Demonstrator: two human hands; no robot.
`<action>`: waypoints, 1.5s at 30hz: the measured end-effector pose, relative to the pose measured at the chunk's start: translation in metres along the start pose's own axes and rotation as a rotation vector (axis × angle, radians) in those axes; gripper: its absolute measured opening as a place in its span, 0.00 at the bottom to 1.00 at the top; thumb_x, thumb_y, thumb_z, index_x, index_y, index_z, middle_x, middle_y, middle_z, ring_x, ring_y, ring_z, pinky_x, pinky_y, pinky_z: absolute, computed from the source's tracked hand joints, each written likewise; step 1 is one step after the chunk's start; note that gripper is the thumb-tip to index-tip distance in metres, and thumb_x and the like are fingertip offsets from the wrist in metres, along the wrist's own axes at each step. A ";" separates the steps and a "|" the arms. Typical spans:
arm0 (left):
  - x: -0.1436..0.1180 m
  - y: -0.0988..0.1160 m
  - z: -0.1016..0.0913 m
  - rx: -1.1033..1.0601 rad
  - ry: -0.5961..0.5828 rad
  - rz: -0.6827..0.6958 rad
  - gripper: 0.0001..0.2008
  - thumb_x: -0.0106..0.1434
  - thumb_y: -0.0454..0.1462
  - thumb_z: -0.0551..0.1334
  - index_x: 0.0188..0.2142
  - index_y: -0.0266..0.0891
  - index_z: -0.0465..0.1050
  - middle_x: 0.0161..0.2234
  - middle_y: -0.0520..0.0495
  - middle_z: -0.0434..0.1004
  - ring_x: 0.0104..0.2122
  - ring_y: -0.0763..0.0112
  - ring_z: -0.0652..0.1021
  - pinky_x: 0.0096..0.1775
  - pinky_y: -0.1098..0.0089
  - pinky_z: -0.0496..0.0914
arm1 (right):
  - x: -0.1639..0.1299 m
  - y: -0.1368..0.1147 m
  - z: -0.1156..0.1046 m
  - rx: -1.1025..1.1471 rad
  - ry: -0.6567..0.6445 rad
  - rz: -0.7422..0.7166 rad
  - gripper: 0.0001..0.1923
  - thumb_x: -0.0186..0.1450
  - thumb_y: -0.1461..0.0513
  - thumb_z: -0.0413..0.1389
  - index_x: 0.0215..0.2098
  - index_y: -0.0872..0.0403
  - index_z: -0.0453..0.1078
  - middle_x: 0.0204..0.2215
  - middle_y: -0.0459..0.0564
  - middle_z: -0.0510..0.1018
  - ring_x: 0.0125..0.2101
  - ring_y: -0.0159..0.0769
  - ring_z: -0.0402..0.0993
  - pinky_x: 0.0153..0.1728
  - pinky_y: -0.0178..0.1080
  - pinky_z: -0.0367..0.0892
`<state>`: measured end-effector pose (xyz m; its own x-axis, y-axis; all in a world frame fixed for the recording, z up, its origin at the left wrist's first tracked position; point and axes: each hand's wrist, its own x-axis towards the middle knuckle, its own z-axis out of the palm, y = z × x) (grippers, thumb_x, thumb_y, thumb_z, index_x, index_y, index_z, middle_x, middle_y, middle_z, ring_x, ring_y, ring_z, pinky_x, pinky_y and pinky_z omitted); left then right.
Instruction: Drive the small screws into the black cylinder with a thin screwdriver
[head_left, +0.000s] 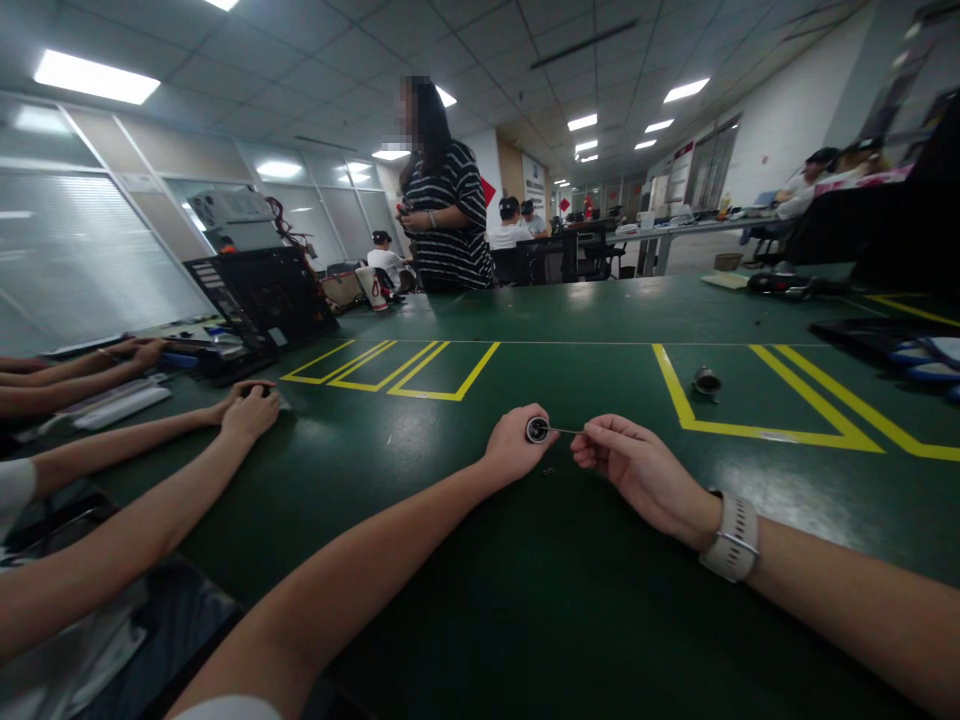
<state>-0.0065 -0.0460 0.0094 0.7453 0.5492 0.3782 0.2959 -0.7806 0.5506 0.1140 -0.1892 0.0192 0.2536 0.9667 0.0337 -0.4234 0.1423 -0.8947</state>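
Near the middle of the green table (450, 540), my left hand (517, 442) is wrapped round a small round metal part (537, 430), its hollow end facing me. My right hand (634, 465), with a light watch strap at the wrist, pinches a thin metal rod (566, 431). The rod's far end reaches the opening of the round part; how deep it goes I cannot tell. Just below my left hand lies a tiny dark piece (547, 471), too small to name. A second small metal part (706, 381) stands inside a yellow-taped box beyond my right hand.
To my left, a co-worker's hands (251, 405) rest on the table, with another person's arms (82, 370) farther left. A black computer case (262, 300) stands at back left. Yellow tape (427, 396) marks boxes. A person in a striped top (450, 220) stands across the table.
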 end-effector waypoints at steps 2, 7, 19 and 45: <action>0.000 0.000 0.000 0.019 0.001 0.009 0.07 0.54 0.39 0.61 0.28 0.37 0.66 0.25 0.54 0.68 0.27 0.74 0.68 0.29 0.72 0.61 | -0.001 0.000 0.001 -0.007 0.007 -0.012 0.05 0.60 0.60 0.56 0.31 0.54 0.70 0.31 0.47 0.74 0.33 0.33 0.70 0.38 0.39 0.63; -0.001 0.001 -0.001 0.090 -0.022 0.024 0.06 0.54 0.39 0.60 0.29 0.38 0.68 0.27 0.51 0.70 0.29 0.71 0.69 0.31 0.70 0.62 | -0.002 -0.001 0.004 -0.024 -0.009 -0.017 0.05 0.59 0.60 0.57 0.31 0.53 0.70 0.30 0.47 0.74 0.33 0.33 0.70 0.39 0.40 0.63; 0.000 0.000 0.000 0.061 -0.049 0.020 0.07 0.54 0.39 0.61 0.28 0.38 0.67 0.26 0.53 0.69 0.28 0.73 0.69 0.29 0.72 0.61 | 0.002 -0.005 -0.001 -0.044 0.017 0.001 0.05 0.59 0.61 0.57 0.29 0.54 0.70 0.27 0.47 0.74 0.29 0.32 0.69 0.35 0.39 0.63; -0.004 0.008 -0.004 0.241 -0.070 0.044 0.02 0.55 0.35 0.59 0.29 0.38 0.68 0.27 0.51 0.70 0.30 0.71 0.69 0.31 0.72 0.61 | 0.001 -0.005 0.000 -0.165 0.034 -0.026 0.06 0.58 0.60 0.56 0.27 0.54 0.68 0.24 0.45 0.73 0.26 0.31 0.67 0.31 0.38 0.62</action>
<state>-0.0093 -0.0533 0.0155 0.7978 0.4975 0.3405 0.3897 -0.8565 0.3383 0.1161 -0.1894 0.0232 0.2931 0.9550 0.0453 -0.2689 0.1278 -0.9547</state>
